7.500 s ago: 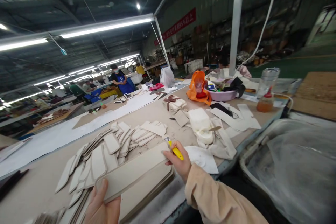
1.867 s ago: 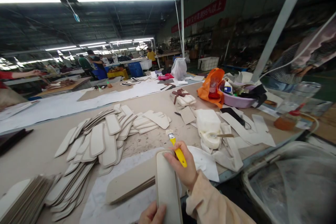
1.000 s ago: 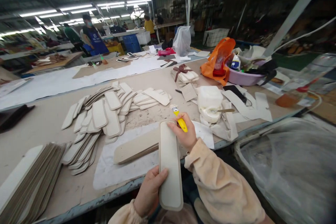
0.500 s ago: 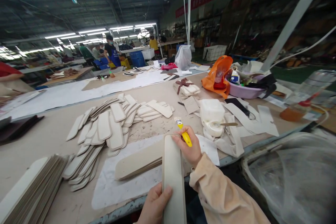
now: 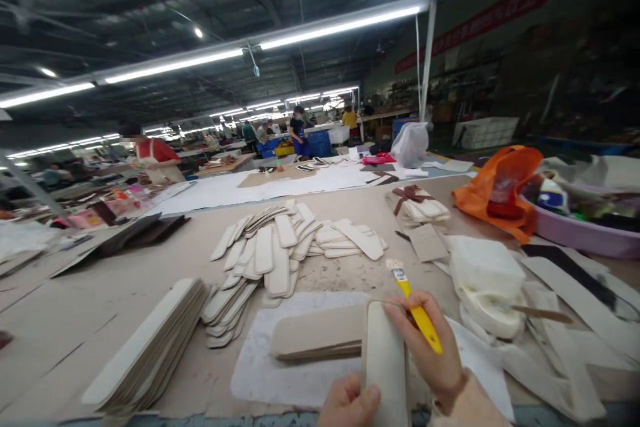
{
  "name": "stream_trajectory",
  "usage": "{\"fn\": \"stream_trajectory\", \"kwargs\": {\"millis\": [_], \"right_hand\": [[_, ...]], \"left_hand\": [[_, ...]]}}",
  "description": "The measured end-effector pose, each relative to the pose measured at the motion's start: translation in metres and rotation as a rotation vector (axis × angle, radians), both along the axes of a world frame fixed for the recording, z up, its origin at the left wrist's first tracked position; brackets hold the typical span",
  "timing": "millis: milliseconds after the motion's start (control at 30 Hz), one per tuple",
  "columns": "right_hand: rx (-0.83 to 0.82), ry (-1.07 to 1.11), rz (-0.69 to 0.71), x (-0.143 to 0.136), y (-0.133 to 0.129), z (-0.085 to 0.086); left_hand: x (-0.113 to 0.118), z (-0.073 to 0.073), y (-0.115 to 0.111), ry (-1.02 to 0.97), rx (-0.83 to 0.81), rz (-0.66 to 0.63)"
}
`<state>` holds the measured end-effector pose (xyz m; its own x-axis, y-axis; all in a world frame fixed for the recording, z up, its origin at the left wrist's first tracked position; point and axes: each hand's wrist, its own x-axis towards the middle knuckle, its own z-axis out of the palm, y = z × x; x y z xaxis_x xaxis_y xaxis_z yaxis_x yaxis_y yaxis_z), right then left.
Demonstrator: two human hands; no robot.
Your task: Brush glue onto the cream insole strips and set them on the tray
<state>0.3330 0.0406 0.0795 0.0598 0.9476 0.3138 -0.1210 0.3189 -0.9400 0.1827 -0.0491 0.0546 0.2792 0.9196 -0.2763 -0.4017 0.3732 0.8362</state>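
A long pale strip with rounded corners (image 5: 384, 353) stands tilted up between my hands. My left hand (image 5: 350, 401) grips its lower left edge, thumb on the front face. My right hand (image 5: 430, 340) has its fingertips at the strip's upper right edge and also holds a yellow-handled paintbrush (image 5: 423, 320), bristles pointing up and away. Behind the strip, a small stack of similar strips (image 5: 317, 333) lies on a white sheet (image 5: 255, 373). Farther off is a loose heap of shorter rounded pieces (image 5: 277, 257).
A tall stack of strips (image 5: 145, 347) lies at left. On the right are a white container (image 5: 487, 267) with a wooden-handled tool (image 5: 543, 313), an orange bag (image 5: 500, 190) and a purple basin (image 5: 585, 233). A tied bundle (image 5: 417, 203) sits at the back. Other people work farther away.
The view has swung left and up, so the table's contents appear farther right and a person in red shows at left. Both hands keep the strip, and the brush stays in my right hand.
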Motion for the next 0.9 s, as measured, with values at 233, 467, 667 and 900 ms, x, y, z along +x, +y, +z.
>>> {"fn": "stream_trajectory", "kwargs": {"millis": [233, 467, 667, 900], "right_hand": [[0.073, -0.094, 0.107, -0.009, -0.021, 0.012], [0.157, -0.198, 0.121, -0.017, -0.032, 0.023], [0.143, -0.196, 0.127, -0.019, -0.034, 0.027], [0.137, -0.172, 0.141, -0.018, -0.038, 0.023]], "left_hand": [[-0.004, 0.045, 0.019, 0.07, 0.049, 0.313], [-0.01, 0.06, 0.02, 0.147, 0.075, 0.53], [-0.011, 0.053, 0.018, 0.229, 0.124, 0.518], [-0.008, 0.054, 0.008, 0.131, 0.132, 0.459]]}}
